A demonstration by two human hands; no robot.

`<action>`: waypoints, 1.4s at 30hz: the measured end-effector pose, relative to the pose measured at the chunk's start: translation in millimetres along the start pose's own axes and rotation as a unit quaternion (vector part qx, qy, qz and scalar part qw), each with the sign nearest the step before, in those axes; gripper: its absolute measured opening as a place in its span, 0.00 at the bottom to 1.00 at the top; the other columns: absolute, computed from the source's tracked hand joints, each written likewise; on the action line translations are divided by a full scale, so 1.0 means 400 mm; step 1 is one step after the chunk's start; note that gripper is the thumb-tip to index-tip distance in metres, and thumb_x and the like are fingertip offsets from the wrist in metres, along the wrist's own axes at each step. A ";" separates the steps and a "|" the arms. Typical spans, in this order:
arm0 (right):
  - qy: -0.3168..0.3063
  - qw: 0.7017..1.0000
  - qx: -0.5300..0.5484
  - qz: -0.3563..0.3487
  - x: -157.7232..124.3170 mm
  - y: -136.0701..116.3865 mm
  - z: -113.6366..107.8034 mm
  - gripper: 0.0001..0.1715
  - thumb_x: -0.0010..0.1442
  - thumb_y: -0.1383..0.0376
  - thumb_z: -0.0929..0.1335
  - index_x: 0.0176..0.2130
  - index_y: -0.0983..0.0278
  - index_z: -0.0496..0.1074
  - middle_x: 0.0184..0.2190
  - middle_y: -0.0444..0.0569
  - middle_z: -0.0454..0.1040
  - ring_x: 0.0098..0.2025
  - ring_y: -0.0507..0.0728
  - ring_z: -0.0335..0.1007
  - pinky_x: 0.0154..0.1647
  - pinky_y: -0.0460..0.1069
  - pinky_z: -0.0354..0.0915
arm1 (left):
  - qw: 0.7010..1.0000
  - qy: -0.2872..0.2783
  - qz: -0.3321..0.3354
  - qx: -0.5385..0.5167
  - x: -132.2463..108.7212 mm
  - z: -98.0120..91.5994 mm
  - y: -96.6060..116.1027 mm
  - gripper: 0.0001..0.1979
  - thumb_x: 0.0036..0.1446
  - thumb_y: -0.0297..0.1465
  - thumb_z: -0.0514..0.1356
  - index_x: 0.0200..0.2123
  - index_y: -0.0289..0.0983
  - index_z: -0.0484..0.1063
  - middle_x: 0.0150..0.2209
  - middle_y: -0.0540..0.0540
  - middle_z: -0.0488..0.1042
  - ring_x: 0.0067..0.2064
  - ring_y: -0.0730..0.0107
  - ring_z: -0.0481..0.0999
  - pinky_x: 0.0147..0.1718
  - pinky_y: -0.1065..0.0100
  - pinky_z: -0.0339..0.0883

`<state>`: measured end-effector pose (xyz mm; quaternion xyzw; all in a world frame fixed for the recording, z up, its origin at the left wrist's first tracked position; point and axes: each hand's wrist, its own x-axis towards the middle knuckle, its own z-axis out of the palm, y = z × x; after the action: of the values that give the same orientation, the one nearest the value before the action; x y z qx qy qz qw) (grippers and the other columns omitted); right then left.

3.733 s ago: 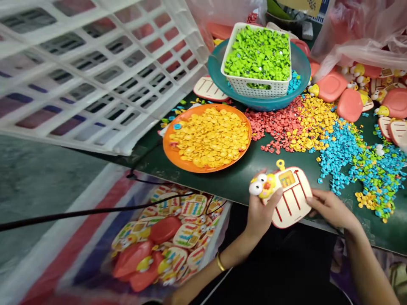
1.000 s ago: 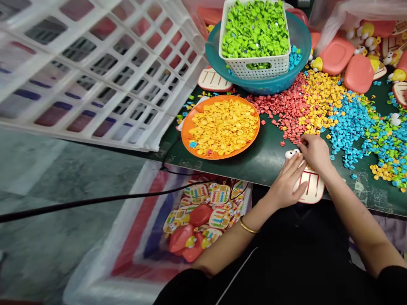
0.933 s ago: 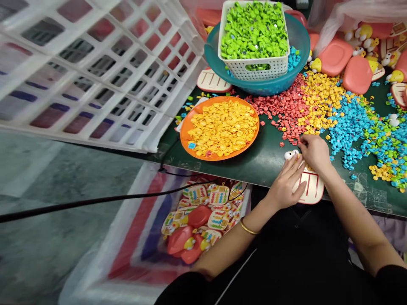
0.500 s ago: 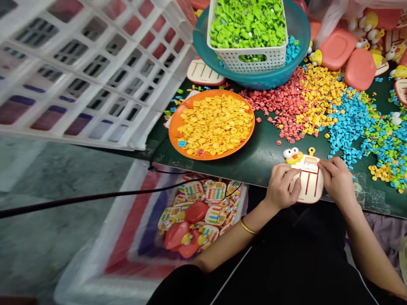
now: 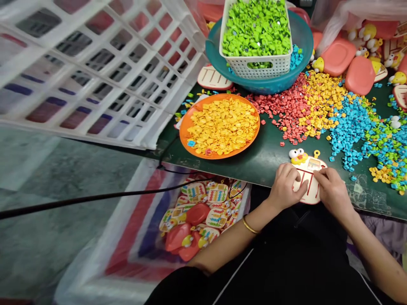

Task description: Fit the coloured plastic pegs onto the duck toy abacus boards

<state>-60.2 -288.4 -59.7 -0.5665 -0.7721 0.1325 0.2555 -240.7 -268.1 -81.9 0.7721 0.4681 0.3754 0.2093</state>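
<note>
A cream toy board (image 5: 308, 186) with dark red slots lies at the table's front edge. At its top it carries a yellow duck-like head with bulging white eyes (image 5: 298, 155) and a small yellow ring (image 5: 316, 154). My left hand (image 5: 286, 186) grips the board's left side, fingers curled and thumb over its face. Over the upper right of the board, my right hand (image 5: 333, 190) has thumb and forefinger pinched together at a slot. Whatever those fingertips hold is too small to make out.
An orange plate (image 5: 184, 142) of yellow pieces stands to the left. Behind it, a white basket (image 5: 235, 65) of green pieces rests in a teal basin (image 5: 213, 46). Loose red (image 5: 292, 114), yellow and blue pieces (image 5: 349, 127) spread rightward. A white crate (image 5: 127, 127) leans at left.
My right fingers have moved inward from the board's right edge onto its slotted face. My left hand keeps its hold on the board. The whole view has shifted slightly.
</note>
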 end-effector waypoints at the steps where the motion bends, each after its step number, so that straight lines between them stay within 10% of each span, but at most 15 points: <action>1: 0.006 1.000 0.029 0.000 0.021 0.001 0.007 0.17 0.68 0.67 0.60 0.43 0.61 0.77 0.36 0.52 0.74 0.39 0.57 0.69 0.41 0.50 0.67 | 1.000 0.000 0.002 -0.003 0.000 0.001 0.000 0.12 0.60 0.36 0.59 0.29 0.40 0.61 0.32 0.47 0.65 0.40 0.62 0.67 0.42 0.59 0.66; 5: 0.058 0.993 0.061 0.079 0.184 -0.001 0.048 0.12 0.66 0.61 0.65 0.40 0.62 0.77 0.34 0.51 0.76 0.36 0.57 0.71 0.40 0.51 0.66 | 1.000 -0.002 0.007 -0.007 -0.004 0.004 -0.004 0.09 0.60 0.36 0.59 0.32 0.39 0.64 0.34 0.46 0.67 0.41 0.61 0.68 0.44 0.58 0.66; 10: -0.049 0.990 -0.010 0.132 0.343 -0.003 0.055 0.10 0.60 0.68 0.67 0.32 0.65 0.79 0.33 0.53 0.78 0.35 0.58 0.72 0.40 0.51 0.64 | 0.998 -0.040 0.039 0.021 -0.008 -0.004 -0.012 0.15 0.63 0.35 0.57 0.51 0.39 0.71 0.51 0.39 0.71 0.52 0.56 0.68 0.50 0.55 0.65; 16: -0.010 0.977 0.138 0.164 0.164 0.038 -0.056 0.11 0.60 0.59 0.68 0.36 0.61 0.80 0.35 0.49 0.79 0.37 0.57 0.75 0.41 0.51 0.68 | 0.998 0.005 0.068 -0.008 -0.006 0.001 -0.016 0.15 0.62 0.28 0.57 0.52 0.39 0.73 0.51 0.42 0.75 0.53 0.58 0.70 0.51 0.55 0.67; 21: 0.042 0.985 0.027 0.162 0.045 0.045 -0.053 0.17 0.64 0.61 0.63 0.37 0.62 0.81 0.35 0.52 0.75 0.37 0.57 0.72 0.38 0.51 0.68 | 0.998 0.037 0.039 0.012 0.003 0.010 -0.009 0.14 0.60 0.30 0.58 0.49 0.33 0.70 0.46 0.38 0.74 0.50 0.55 0.71 0.52 0.53 0.67; 27: 0.054 0.991 -0.006 0.120 0.045 0.031 -0.044 0.21 0.67 0.64 0.60 0.51 0.64 0.76 0.43 0.57 0.74 0.44 0.59 0.72 0.46 0.53 0.70 | 0.999 0.026 0.012 0.034 0.007 0.014 -0.006 0.08 0.61 0.32 0.57 0.42 0.36 0.68 0.43 0.39 0.73 0.48 0.56 0.71 0.50 0.53 0.66; 36: 0.105 0.991 -0.009 0.080 0.053 0.063 -0.003 0.18 0.68 0.64 0.61 0.46 0.59 0.79 0.37 0.53 0.73 0.41 0.59 0.69 0.42 0.55 0.69 | 0.999 -0.032 0.020 0.031 0.006 0.002 0.006 0.14 0.64 0.30 0.54 0.51 0.39 0.72 0.50 0.42 0.76 0.55 0.56 0.70 0.53 0.55 0.64; 42: 0.031 0.999 -0.013 0.008 0.018 0.074 -0.018 0.16 0.68 0.67 0.62 0.47 0.61 0.78 0.40 0.55 0.73 0.43 0.59 0.67 0.45 0.54 0.69 | 1.000 -0.011 0.014 0.018 0.008 0.007 0.008 0.11 0.63 0.30 0.55 0.48 0.37 0.71 0.50 0.41 0.76 0.54 0.56 0.71 0.53 0.56 0.65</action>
<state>-34.1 -272.6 -66.5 -0.5801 -0.7607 0.1070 0.2710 -235.6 -266.6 -80.1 0.7863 0.4616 0.3613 0.1952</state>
